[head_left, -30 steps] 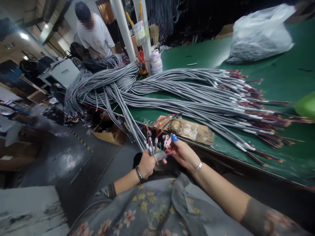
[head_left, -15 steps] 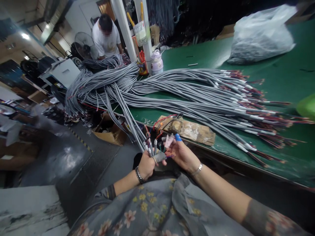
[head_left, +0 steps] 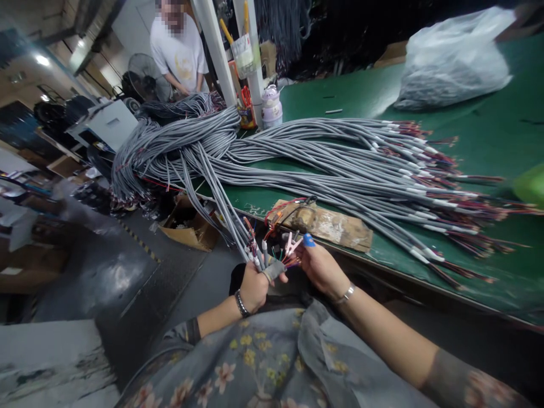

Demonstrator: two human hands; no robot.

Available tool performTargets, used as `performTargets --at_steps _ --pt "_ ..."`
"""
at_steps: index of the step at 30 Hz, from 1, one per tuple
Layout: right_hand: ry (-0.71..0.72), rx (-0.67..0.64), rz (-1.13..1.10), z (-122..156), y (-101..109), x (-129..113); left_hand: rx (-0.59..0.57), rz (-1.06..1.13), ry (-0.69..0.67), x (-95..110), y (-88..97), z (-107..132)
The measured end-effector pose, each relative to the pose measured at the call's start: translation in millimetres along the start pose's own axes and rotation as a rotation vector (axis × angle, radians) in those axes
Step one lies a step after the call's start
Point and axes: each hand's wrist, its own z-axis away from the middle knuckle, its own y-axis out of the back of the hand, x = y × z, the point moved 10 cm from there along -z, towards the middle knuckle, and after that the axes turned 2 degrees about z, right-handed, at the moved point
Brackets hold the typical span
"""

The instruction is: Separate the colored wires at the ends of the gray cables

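Note:
My left hand (head_left: 255, 286) is wrapped around several grey cables (head_left: 238, 226) whose ends point up and right, with stripped coloured wires (head_left: 291, 262) fanning out from one. A grey band-like wrap (head_left: 274, 271) lies by the left fingers. Close on the right, my right hand (head_left: 321, 266) is closed at the fingertips around a small pink clip (head_left: 292, 243), just above the wire ends; its lower part is hidden by the fingers. Blue tape (head_left: 309, 240) covers the tip of the right thumb.
A worn wooden block (head_left: 335, 226) with red and black leads lies at the bench edge. Long grey cables (head_left: 297, 147) spread over the green bench (head_left: 361, 96). A plastic bag (head_left: 454, 62) sits behind; a co-worker (head_left: 178, 51) stands across.
The pink clip has turned and now shows a crossed shape above the wires. My left hand with the cables has shifted slightly. The co-worker has straightened up.

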Motion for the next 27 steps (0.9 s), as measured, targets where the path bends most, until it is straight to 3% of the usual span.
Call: performTargets --at_steps 9,20,27 --pt "-0.099 -0.003 -0.109 -10 -4 11 0.001 -0.055 -0.007 -1 0.6 -2" --pt "-0.108 0.034 -0.168 -11 0 16 -0.001 -0.073 0.026 -7 4.1 -2" --pt "-0.041 0.017 -0.121 -10 -3 9 0.02 -0.068 0.049 -10 5.0 -2"
